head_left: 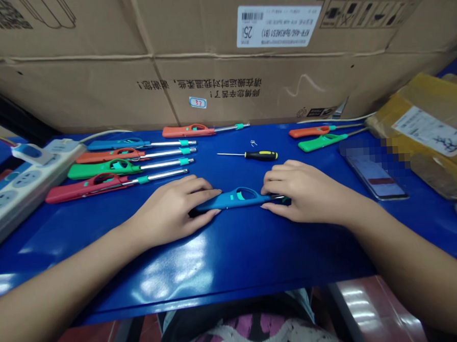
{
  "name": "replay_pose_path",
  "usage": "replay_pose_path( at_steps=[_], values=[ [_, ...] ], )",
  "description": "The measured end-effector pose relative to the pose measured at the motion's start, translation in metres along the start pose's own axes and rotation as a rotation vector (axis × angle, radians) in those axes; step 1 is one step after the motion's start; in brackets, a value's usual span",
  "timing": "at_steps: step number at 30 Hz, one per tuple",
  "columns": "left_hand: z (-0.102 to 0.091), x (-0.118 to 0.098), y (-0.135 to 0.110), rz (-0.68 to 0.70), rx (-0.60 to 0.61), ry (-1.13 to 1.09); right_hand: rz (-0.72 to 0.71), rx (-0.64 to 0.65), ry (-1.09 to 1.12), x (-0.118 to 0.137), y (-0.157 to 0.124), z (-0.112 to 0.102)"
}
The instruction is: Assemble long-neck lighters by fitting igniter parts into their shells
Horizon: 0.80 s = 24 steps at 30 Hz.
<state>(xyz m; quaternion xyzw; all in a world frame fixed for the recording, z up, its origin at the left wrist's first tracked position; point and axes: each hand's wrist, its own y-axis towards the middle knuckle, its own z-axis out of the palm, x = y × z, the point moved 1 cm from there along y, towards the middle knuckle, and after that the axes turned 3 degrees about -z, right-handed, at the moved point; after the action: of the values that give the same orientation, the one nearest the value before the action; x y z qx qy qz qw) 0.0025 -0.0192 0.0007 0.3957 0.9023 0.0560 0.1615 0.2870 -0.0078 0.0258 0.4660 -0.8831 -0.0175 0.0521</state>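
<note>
In the middle of the blue tabletop, a blue long-necked lighter (pixel 232 199) lies crosswise between my hands. My left hand (pixel 182 204) is closed on its handle end, thumb and fingers on either side. At the other end my right hand (pixel 302 191) grips it where the metal tube leaves the body; most of the tube is hidden by the fingers. A green trigger shows beside the finger loop. Just beyond the lighter rest a black and yellow screwdriver (pixel 261 155) and a few tiny screws (pixel 253 143).
Several lighters lie to the left, among them a red one (pixel 86 188) and a green one (pixel 101 169). An orange lighter (pixel 188 130) is at the back. At right are two more, a phone (pixel 378 176) and a yellow-taped parcel (pixel 432 119). A power strip (pixel 26 184) borders the left.
</note>
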Motion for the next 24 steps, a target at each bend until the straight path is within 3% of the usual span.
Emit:
replay_pose_path(
  at_steps=[6, 11, 19, 24],
  values=[
    [-0.001, 0.001, -0.001, -0.009, 0.005, -0.012, -0.039, -0.005, 0.033, -0.004, 0.0, 0.002],
    [-0.001, 0.001, -0.001, -0.004, -0.002, 0.013, -0.056, -0.022, -0.074, 0.001, 0.003, 0.007],
    [0.004, -0.005, -0.001, 0.191, -0.102, 0.314, -0.075, -0.036, -0.166, 0.005, 0.003, 0.007],
    [0.006, -0.007, 0.002, 0.231, -0.175, 0.207, -0.035, -0.123, -0.138, -0.001, 0.005, 0.011]
  ],
)
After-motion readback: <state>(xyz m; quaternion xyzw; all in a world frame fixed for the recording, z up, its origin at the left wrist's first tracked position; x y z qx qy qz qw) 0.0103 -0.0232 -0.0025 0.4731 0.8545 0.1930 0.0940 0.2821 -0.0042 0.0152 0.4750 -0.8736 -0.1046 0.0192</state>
